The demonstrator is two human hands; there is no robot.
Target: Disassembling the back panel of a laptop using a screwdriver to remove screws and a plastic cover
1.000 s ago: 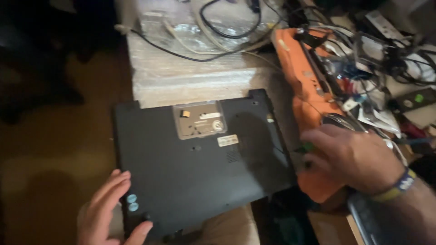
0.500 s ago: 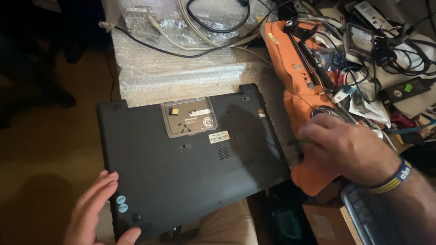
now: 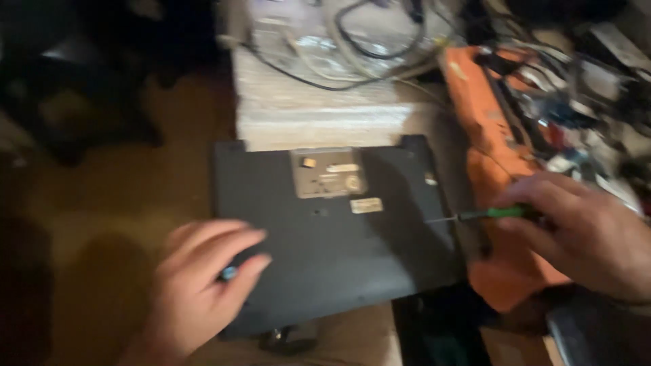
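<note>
Left hand (image 3: 196, 285): fingers spread flat, holding nothing, pressed on the near-left corner of the laptop.
Laptop (image 3: 339, 237): black, underside up, on the bench at centre; long axis left to right.
Screwdriver (image 3: 485, 215): green handle, lying left to right, tip pointing left at the laptop's right edge.
Right hand (image 3: 576, 234): closed around the screwdriver handle.
Orange case (image 3: 488, 122): right, beside tangled cables (image 3: 380, 41) further back.

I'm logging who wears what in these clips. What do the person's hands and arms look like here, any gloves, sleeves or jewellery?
Both hands are bare, with no gloves or rings to be seen. The left hand shows no sleeve at the wrist. The right hand runs out of the picture at the wrist, so any band or sleeve there is hidden. The picture is blurred.
</note>
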